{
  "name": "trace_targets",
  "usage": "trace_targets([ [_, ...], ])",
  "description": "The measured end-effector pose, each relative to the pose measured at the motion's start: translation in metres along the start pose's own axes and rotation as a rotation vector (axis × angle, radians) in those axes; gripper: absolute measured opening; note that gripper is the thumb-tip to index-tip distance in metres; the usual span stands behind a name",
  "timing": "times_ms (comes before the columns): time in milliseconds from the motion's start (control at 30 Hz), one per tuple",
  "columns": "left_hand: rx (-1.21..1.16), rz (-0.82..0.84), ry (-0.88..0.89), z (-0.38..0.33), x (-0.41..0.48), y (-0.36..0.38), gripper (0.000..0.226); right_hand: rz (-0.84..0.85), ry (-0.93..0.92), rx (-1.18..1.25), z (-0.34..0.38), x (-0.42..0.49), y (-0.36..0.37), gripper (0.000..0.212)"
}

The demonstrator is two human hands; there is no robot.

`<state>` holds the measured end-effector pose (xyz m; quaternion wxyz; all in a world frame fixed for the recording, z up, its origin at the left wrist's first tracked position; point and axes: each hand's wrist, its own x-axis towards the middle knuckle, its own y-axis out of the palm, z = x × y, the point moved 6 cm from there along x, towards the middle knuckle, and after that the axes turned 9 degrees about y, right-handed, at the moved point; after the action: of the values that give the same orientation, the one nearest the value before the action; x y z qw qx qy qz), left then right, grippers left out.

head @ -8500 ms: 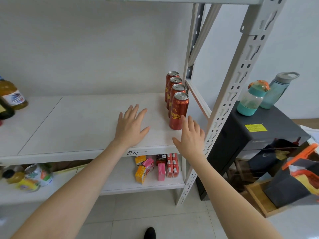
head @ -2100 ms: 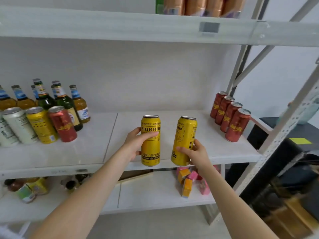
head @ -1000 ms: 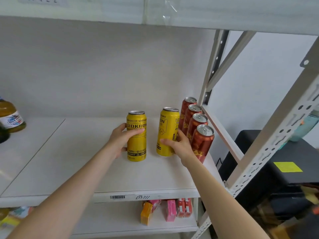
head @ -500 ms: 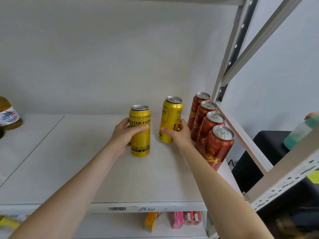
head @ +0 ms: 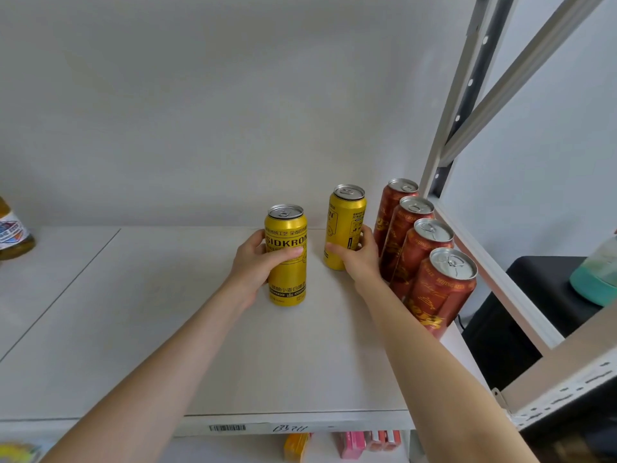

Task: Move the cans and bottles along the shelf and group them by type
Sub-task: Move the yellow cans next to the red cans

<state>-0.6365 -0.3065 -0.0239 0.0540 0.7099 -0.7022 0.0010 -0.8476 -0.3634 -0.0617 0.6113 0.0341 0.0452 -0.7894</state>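
On the shelf (head: 150, 345), toward its right end, from the head view: grips the nearer yellow can (head: 289, 282) with the left hand (head: 255, 265), thumb and fingers curled round its middle. Clasps the farther yellow can (head: 346, 218) low down with the right hand (head: 360, 259), fingers wrapped behind it. Both upright, bases seemingly down on the board; the farther one just beside the row of four red cans (head: 420, 259), the nearer one a little apart, to the left and forward.

To finish the placing well: bring the nearer can into line with the farther, so as to start a yellow row beside the red. Keep both vertical, mind the right knuckles against the red row, and let go only once each base sits flat.

Tall, slim, glossy yellow with black lettering, silver pull-tab lids, no dents visible. Probably slick enough to slide easily.
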Motion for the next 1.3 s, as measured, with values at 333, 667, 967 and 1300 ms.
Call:
trace_targets([
  [333,-0.001,0.008,0.003,0.003,0.008,0.000,0.063,0.012,-0.016,-0.015,-0.005,0.019,0.001,0.080],
  [667,-0.025,0.035,-0.019,0.004,0.009,-0.004,0.048,-0.031,0.023,0.005,-0.010,0.006,-0.009,0.092],
  [967,0.065,0.038,-0.075,-0.003,0.004,-0.013,0.049,-0.011,-0.034,-0.037,-0.011,-0.052,-0.024,0.077],
  [1300,0.116,0.209,-0.055,-0.007,-0.025,0.009,0.064,0.253,-0.016,-0.211,-0.025,-0.114,0.015,0.077],
])
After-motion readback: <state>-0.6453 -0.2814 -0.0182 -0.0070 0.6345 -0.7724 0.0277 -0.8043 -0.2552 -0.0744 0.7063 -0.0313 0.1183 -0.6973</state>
